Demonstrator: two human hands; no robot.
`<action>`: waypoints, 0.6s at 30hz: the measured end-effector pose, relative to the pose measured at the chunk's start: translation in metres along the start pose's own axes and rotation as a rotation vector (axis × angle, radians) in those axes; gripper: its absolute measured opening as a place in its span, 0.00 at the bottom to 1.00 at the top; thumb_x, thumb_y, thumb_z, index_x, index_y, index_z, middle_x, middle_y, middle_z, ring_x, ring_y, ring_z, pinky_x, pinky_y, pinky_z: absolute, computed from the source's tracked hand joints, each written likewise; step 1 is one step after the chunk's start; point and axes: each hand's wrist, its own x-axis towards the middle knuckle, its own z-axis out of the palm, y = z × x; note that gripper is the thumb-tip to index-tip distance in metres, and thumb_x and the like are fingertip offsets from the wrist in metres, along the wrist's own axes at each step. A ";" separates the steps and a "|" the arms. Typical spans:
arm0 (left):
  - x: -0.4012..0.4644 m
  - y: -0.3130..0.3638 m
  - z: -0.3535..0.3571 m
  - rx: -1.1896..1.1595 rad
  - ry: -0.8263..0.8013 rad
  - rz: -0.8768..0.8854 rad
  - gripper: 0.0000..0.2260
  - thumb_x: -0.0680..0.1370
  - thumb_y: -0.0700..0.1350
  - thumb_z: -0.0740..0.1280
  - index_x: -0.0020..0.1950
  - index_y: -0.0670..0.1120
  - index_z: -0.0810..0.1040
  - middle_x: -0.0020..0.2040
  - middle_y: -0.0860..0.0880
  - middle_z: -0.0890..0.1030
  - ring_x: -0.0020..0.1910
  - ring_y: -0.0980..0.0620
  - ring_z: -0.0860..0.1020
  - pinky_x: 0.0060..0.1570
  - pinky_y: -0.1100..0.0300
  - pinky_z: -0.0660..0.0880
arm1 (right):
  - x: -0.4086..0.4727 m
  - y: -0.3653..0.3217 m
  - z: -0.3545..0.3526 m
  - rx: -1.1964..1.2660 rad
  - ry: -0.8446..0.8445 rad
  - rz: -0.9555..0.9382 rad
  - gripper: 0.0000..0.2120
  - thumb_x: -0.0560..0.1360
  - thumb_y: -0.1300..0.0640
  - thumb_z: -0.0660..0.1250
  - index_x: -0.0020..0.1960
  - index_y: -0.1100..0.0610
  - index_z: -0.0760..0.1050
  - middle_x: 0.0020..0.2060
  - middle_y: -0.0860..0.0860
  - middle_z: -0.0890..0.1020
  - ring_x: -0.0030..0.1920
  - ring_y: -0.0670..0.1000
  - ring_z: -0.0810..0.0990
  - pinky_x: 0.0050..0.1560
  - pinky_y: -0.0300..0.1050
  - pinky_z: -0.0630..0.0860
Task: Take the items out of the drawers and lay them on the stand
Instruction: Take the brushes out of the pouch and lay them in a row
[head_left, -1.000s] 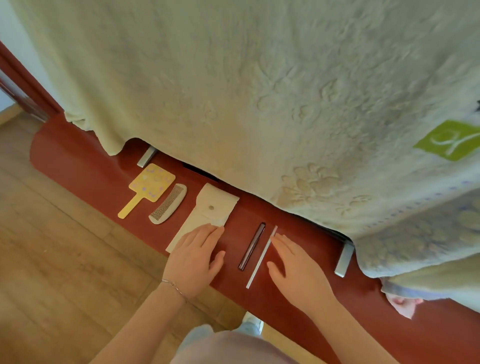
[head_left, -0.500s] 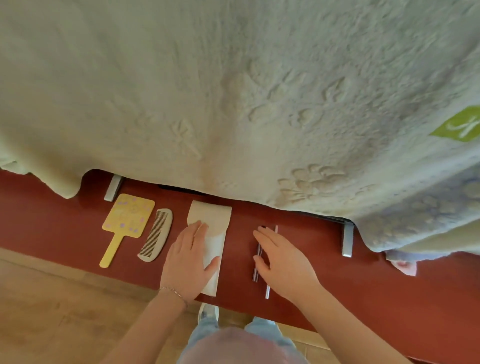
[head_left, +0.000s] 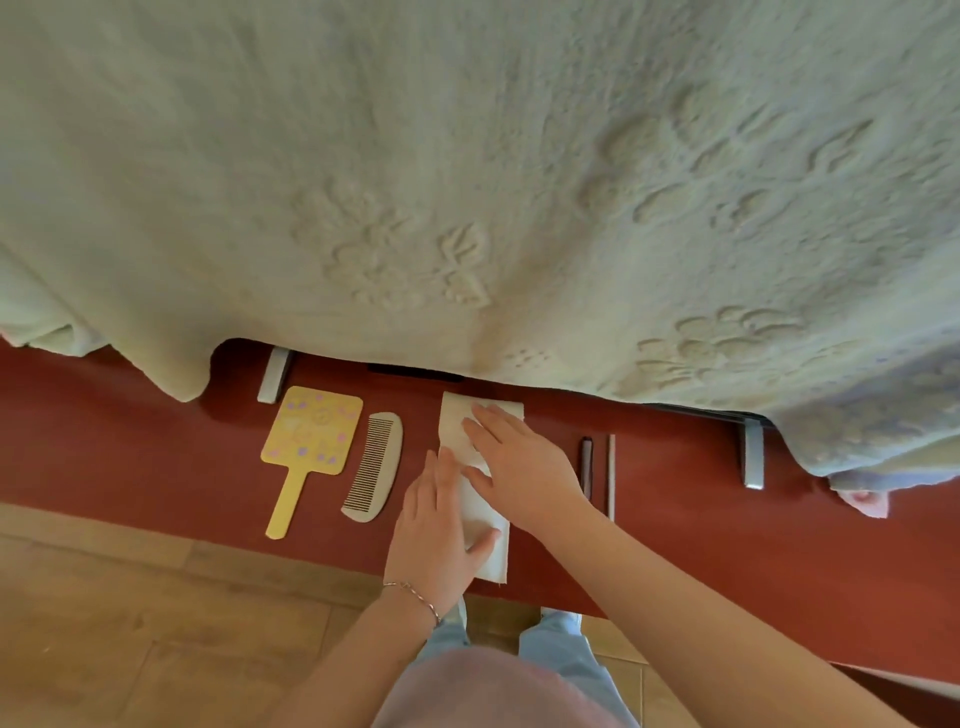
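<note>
While both hands lie flat on the long white fabric pouch (head_left: 480, 514), the left hand (head_left: 436, 540) presses its lower half with straight fingers and the right hand (head_left: 519, 462) spreads open over its upper half. The pouch lies on the dark red wooden stand (head_left: 130, 457), its lower end just reaching the front edge. Just left lie a pale grey plastic comb (head_left: 375, 465) and a yellow paddle-shaped hand mirror (head_left: 306, 447), apart from each other. Right of the hands, a dark slim stick (head_left: 587, 462) and a pale slim stick (head_left: 611, 475) lie parallel. Bare red surface stretches beyond them. A cream embossed blanket (head_left: 467, 182) overhangs the back edge.
</note>
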 end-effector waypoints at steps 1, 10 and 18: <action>0.000 0.000 -0.001 -0.007 0.009 0.005 0.43 0.73 0.61 0.63 0.75 0.45 0.40 0.77 0.47 0.47 0.74 0.52 0.53 0.71 0.64 0.49 | 0.002 -0.001 0.003 -0.018 0.009 0.011 0.25 0.79 0.47 0.58 0.73 0.55 0.60 0.75 0.50 0.59 0.75 0.48 0.55 0.67 0.45 0.66; 0.008 -0.007 -0.005 -0.175 -0.029 -0.052 0.45 0.72 0.57 0.68 0.75 0.47 0.40 0.75 0.49 0.53 0.74 0.53 0.54 0.71 0.63 0.50 | 0.009 -0.005 0.021 -0.204 0.125 -0.020 0.26 0.55 0.52 0.81 0.50 0.59 0.82 0.50 0.54 0.84 0.51 0.49 0.83 0.31 0.38 0.80; 0.015 -0.004 -0.009 -0.363 -0.060 -0.174 0.40 0.72 0.49 0.69 0.76 0.55 0.46 0.60 0.49 0.69 0.60 0.53 0.70 0.60 0.63 0.67 | 0.002 0.004 0.031 -0.083 0.271 -0.067 0.29 0.49 0.66 0.81 0.50 0.60 0.82 0.49 0.54 0.84 0.48 0.50 0.84 0.43 0.39 0.79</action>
